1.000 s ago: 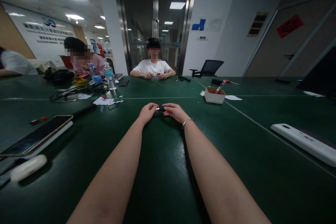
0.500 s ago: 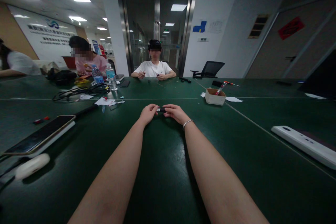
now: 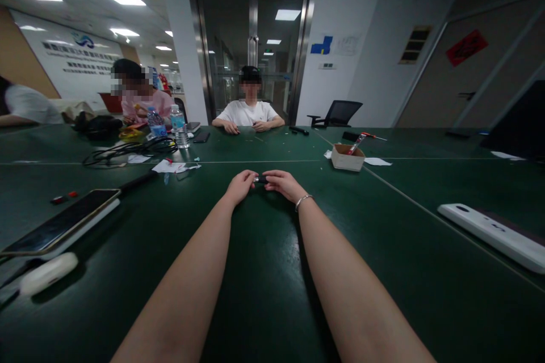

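Both my arms reach forward over the dark green table [image 3: 264,272]. Between my hands is a small black object with a silver end [image 3: 261,180], too small to name more exactly. My left hand [image 3: 240,187] is closed, its fingertips pinching the silver end. On the other side, my right hand [image 3: 286,185] pinches the black end between thumb and fingers, and a silver bracelet [image 3: 304,201] circles that wrist. The object lies level, just above or on the tabletop; I cannot tell which. Fingers partly hide both its ends.
To the left are a phone [image 3: 63,221] on a white block, a white rounded device [image 3: 49,274], black cables [image 3: 128,150] and water bottles [image 3: 179,127]. A small box [image 3: 347,159] stands ahead right; a white device [image 3: 489,235] lies far right. A person [image 3: 249,110] sits opposite.
My hands keep the same grip on the small black object. The person opposite has lowered their hands to the table. The view has shifted very slightly.
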A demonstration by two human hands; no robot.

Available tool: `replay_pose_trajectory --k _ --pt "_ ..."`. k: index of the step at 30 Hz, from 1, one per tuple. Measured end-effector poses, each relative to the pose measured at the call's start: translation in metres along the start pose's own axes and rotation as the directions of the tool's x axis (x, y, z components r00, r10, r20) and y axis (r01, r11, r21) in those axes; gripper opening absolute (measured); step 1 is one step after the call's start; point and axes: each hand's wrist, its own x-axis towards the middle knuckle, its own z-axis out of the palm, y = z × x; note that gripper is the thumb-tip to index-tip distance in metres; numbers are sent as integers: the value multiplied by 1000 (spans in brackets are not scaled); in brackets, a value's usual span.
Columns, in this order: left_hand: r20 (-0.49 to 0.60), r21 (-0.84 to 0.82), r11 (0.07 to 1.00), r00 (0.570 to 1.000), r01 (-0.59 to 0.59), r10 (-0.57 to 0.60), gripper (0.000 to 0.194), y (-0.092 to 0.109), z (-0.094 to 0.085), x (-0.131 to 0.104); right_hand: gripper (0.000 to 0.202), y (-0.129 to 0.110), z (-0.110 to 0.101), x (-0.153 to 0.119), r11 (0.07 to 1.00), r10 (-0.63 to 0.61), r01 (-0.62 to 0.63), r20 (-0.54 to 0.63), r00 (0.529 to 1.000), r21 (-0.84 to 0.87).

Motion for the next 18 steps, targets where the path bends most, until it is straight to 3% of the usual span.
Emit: replay_pose_trajectory --k 18 --pt "-69 -31 999 997 20 -22 34 -3 1 2 18 -1 2 -1 1000 6 -5 -12 1000 3"
